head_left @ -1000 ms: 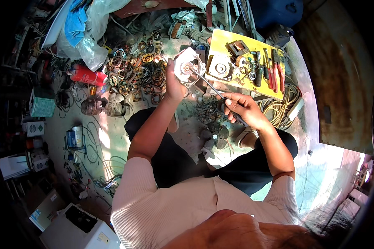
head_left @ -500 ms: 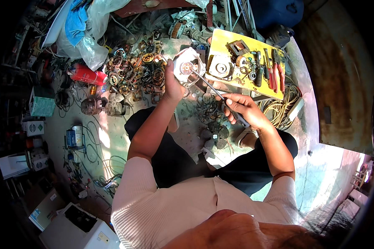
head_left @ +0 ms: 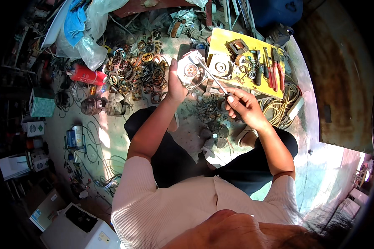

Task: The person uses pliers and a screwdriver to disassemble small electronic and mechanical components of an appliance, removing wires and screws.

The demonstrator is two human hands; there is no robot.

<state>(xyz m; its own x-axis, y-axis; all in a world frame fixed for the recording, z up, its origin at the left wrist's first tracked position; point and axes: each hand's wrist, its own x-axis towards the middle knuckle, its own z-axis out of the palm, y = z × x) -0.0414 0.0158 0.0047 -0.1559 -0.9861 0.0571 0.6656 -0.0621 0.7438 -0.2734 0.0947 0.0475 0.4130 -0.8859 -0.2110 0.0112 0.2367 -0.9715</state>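
Note:
I sit on the floor and my left hand (head_left: 174, 85) holds up a white electric motor housing (head_left: 190, 69) with a copper-coloured centre. In my right hand (head_left: 242, 106) is a screwdriver (head_left: 213, 77), gripped by its dark handle. Its metal shaft runs up and left, and the tip rests on the motor's face. Below the hands lies a heap of dark metal parts and a small black fan blade (head_left: 217, 133) between my legs.
A yellow board (head_left: 220, 45) to the upper right carries a round motor part, pliers with red handles (head_left: 277, 68) and small parts. A pile of copper-wound stators (head_left: 137, 74) lies to the left. A red can (head_left: 86, 75), plastic bags, coiled cable (head_left: 283, 103) and boxes surround me.
My right hand has shifted slightly up and left with the screwdriver, its tip staying at the motor. My left hand keeps the motor in the same place.

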